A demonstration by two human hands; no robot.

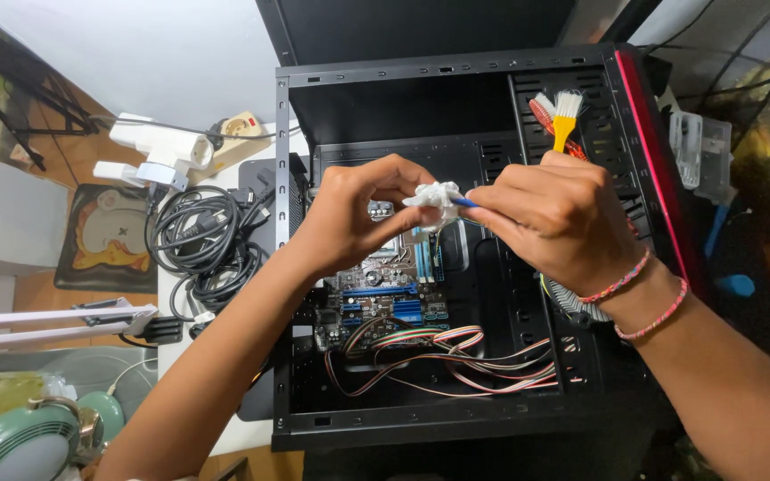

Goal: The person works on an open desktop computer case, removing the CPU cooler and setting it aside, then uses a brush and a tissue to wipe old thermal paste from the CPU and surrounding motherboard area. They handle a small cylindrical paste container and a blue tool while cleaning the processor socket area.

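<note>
Both my hands hover over an open black computer case (456,423) lying on its side. My left hand (349,218) pinches a crumpled white tissue (436,200) between thumb and fingers. My right hand (550,218) grips a thin blue-handled tool (467,203) whose tip is buried in the tissue. The same hand also holds a small brush (567,114) with a yellow handle and white bristles, sticking up behind the knuckles. Beneath the hands lies the motherboard (385,298) with blue slots. Striped ribbon wires (456,356) run across the case bottom.
A coil of black cables (198,245) and a white power strip (158,147) lie on the white desk left of the case. A white lamp arm (55,325) and a green fan (20,441) sit at the lower left. A clear plastic piece (699,151) rests right of the case.
</note>
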